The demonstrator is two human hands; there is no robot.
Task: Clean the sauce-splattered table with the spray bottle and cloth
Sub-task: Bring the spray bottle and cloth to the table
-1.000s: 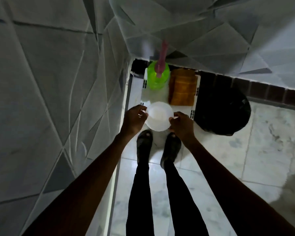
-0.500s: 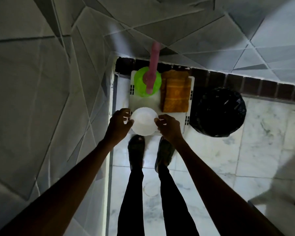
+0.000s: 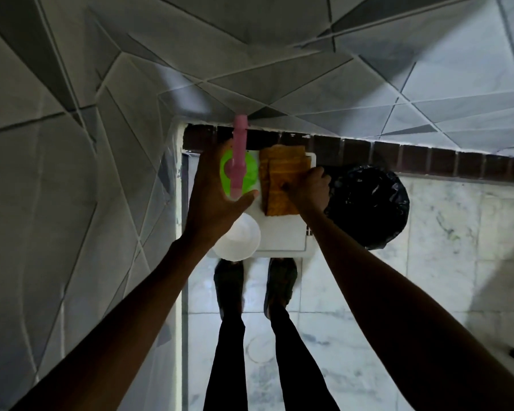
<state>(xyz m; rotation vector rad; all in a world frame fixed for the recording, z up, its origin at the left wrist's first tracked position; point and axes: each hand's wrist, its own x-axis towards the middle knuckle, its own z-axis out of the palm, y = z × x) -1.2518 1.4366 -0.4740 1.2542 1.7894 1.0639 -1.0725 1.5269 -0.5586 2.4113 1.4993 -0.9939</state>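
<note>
Spray bottle (image 3: 247, 173), green with a pink trigger head (image 3: 239, 143), stands upright at the back left of the small white table (image 3: 282, 235), close to the corner where the tiled walls (image 3: 72, 173) meet. From my feed, the left hand (image 3: 211, 194) is spread wide around it, thumb out towards the near side and fingers reaching past the far side. I cannot tell whether the palm actually touches the spray bottle. Just beside the bottle on the right lies the folded orange cloth (image 3: 279, 179). The right hand (image 3: 310, 188) is on the cloth's right edge with its fingers curled down and gripping it.

At the near left corner of the table sits a white bowl (image 3: 241, 241), partly hidden by the left wrist. A round bin lined with a black bag (image 3: 368, 203) stands on the marble floor (image 3: 428, 262) just to the right of the table. I see the person's two sandalled feet (image 3: 229, 280) planted right in front of the table. The light is dim, and finer detail on the tabletop is lost to me.
</note>
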